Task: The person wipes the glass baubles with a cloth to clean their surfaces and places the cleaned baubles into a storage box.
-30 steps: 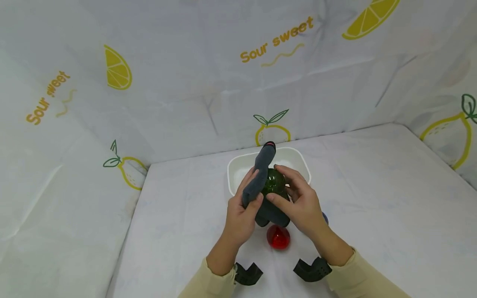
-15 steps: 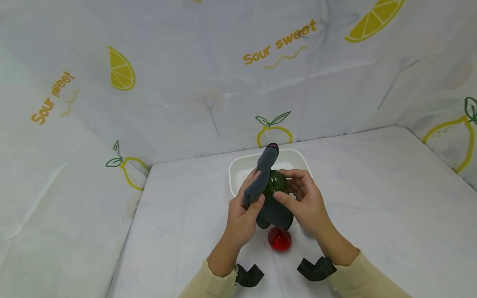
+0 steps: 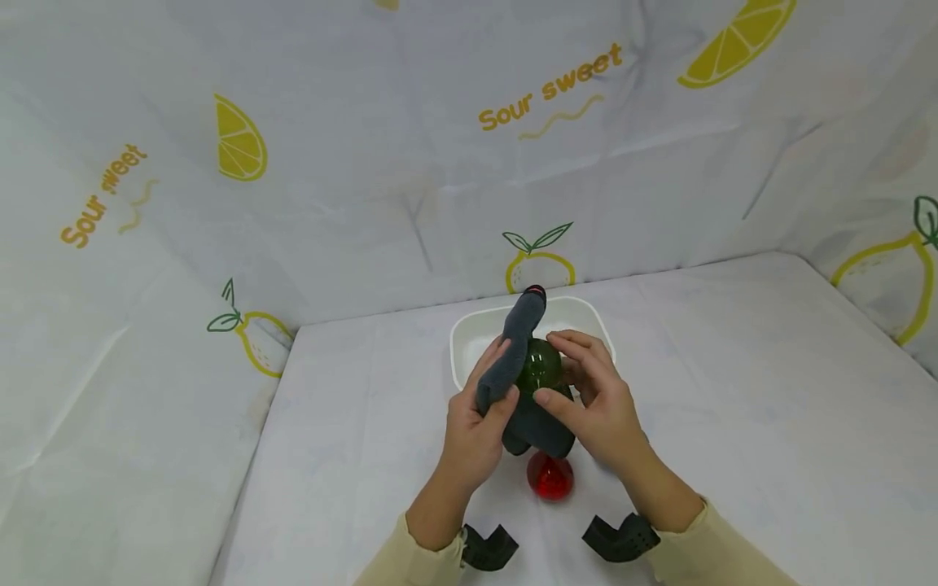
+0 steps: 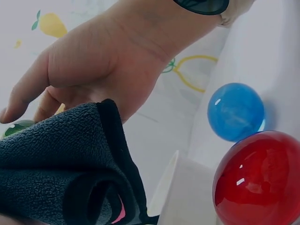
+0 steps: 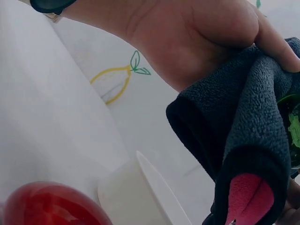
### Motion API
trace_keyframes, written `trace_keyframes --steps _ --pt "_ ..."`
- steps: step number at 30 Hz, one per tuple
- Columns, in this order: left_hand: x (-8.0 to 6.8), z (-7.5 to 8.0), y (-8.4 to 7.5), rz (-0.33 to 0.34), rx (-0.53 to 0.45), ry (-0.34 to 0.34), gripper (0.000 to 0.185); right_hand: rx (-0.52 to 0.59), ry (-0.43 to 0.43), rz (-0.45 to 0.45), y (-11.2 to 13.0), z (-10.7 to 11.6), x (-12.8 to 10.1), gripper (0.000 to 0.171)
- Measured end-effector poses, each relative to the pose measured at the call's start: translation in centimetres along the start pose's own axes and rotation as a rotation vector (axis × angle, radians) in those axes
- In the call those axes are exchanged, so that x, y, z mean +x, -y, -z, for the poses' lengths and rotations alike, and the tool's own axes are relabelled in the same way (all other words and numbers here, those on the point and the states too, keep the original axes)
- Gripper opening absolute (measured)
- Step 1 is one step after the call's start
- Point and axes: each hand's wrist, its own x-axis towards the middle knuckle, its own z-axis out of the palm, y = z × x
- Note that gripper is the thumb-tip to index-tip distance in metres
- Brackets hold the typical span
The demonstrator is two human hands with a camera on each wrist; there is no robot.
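Nearest the wearer, a red ball [image 3: 550, 478] rests on the table [image 3: 733, 423], with a blue ball [image 4: 235, 111] just beside it, seen from the left wrist. Above these, a green ball [image 3: 539, 366] is held clear of the table between both hands, partly wrapped in a grey cloth [image 3: 522, 407]. The cloth is pinched by the left hand [image 3: 474, 435], thumb over a fold, one end standing up past the ball. The ball and the cloth under it are cupped by the right hand [image 3: 597, 415], fingers curled over the top and thumb pressed to the front. The ball looks glossy, hard and light, so it is judged slippery; it is best gripped through the soft, limp cloth. Beyond the hands a white tray [image 3: 469, 338] stands near the back wall.
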Motion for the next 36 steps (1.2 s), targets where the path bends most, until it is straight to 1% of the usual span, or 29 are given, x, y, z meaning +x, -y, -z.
trace_keyframes --steps 3,6,11,13,16,21,24,27,32,36 --pt "0.0 -0.1 0.0 0.015 -0.009 0.023 0.050 -0.051 -0.027 -0.009 0.0 -0.1 -0.2 0.069" --pt "-0.1 -0.2 0.1 0.016 -0.003 0.035 0.051 -0.079 -0.047 0.002 0.0 -0.1 -0.2 0.070" --pt "-0.2 -0.2 0.1 0.021 -0.011 0.034 0.050 -0.090 -0.036 0.042 -0.1 0.1 -0.4 0.071" --pt "-0.1 -0.2 0.1 0.028 -0.020 0.037 0.049 -0.099 -0.037 0.044 -0.1 0.3 -0.4 0.074" --pt "0.3 -0.2 0.0 0.031 -0.013 0.034 0.048 -0.067 -0.045 0.037 0.0 0.6 -0.2 0.073" --pt "1.1 0.1 0.1 0.000 0.005 0.026 0.048 0.009 -0.046 0.023 0.2 0.8 0.8 0.060" --pt "1.1 0.5 0.1 -0.010 0.007 0.025 0.047 0.023 -0.030 0.026 0.2 0.8 1.1 0.056" --pt "1.0 0.8 0.0 -0.009 0.017 0.017 0.047 0.030 -0.006 0.032 0.2 0.5 1.2 0.055" --pt "0.9 1.3 -0.1 -0.003 0.023 0.028 0.047 0.041 0.022 0.059 0.0 0.3 1.4 0.055" --pt "0.9 1.6 -0.1 0.006 0.027 0.030 0.047 0.031 0.065 0.060 0.0 0.2 1.4 0.055"
